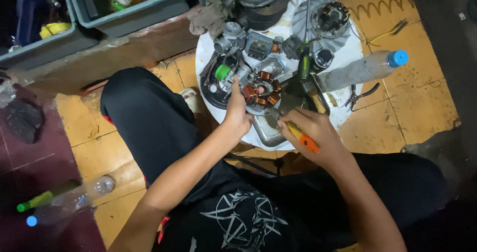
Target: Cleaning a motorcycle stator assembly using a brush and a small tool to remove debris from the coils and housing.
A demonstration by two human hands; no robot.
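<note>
1. Centre of frame, on the round white tray (208, 58): stator plate with copper coils (262, 89), ring-shaped, lying flat.
2. Left hand (237, 114) sits just below-left of the stator, thumb up against its left edge, fingers curled around the rim – steadying grip.
3. Right hand (310, 130) is closed around an orange-handled screwdriver (293, 128); long axis runs lower right to upper left, tip pointing at the stator's lower edge (contact point too small to tell).
4. Left hand is the nearer one; right works through the tool.
5. Surroundings: matte grey cast-metal engine parts (258, 45), green-handled screwdriver (303, 65), cloudy plastic bottle with blue cap (365, 68) on its side, pliers (360, 95) on yellow floor tiles.
</note>
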